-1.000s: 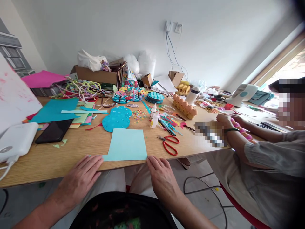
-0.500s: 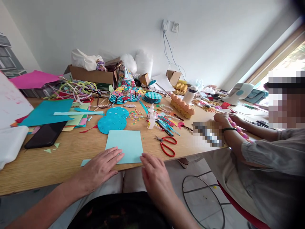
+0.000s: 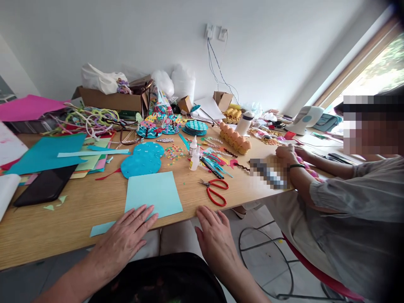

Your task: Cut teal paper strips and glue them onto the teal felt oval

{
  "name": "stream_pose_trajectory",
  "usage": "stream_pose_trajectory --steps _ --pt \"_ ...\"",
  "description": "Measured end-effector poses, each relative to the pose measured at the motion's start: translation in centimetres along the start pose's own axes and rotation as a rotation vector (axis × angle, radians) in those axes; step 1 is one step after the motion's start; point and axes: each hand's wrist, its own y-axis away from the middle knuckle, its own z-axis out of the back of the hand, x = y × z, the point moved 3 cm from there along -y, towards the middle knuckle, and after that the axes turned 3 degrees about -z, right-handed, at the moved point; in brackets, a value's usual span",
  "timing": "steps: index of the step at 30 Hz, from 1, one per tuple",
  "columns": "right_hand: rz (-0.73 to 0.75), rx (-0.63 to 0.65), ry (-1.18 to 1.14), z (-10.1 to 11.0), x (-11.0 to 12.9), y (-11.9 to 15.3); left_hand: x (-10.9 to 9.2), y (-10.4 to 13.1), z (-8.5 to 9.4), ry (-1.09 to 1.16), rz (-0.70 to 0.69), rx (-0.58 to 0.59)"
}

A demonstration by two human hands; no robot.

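A light aqua sheet of paper lies flat near the table's front edge. My left hand rests open with its fingers on the sheet's lower left part. Under that hand, a paper strip of the same colour sticks out to the left. My right hand is open and empty, its fingertips at the table edge, a little right of the sheet. Red-handled scissors lie just beyond it. Behind the sheet is a blue rounded cutout with small light marks.
Glue bottles stand mid-table near confetti. An egg carton piece is farther back. At left are a black phone and coloured paper. Another person works at the right, both hands on a pink item.
My right hand has come off the sheet and moved right to the table edge. The sheet now lies slightly turned, and more of the strip shows at left. The view has shifted a little.
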Motion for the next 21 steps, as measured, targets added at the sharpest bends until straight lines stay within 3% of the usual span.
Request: stream_pose_trajectory --steps 6,10,15,18,21 --pt "0.064 -0.06 -0.216 0.3 1.6 -0.9 -0.3 -1.5 1.6 -0.075 0.028 -0.066" --pt "0.139 -0.051 -0.215 0.0 2.8 -1.6 -0.7 -2.3 1.0 -0.104 -0.025 -0.056" --pt "0.338 0.062 -0.201 -1.2 5.4 -2.0 -0.8 -1.0 1.7 -0.156 -0.062 -0.102" --pt "0.379 0.132 -0.197 -2.3 6.4 -1.7 -0.8 -0.1 2.3 -0.155 -0.054 -0.107" --pt "0.405 0.115 -0.152 -3.2 6.6 -1.4 -0.8 0.8 1.9 -0.16 -0.016 -0.104"
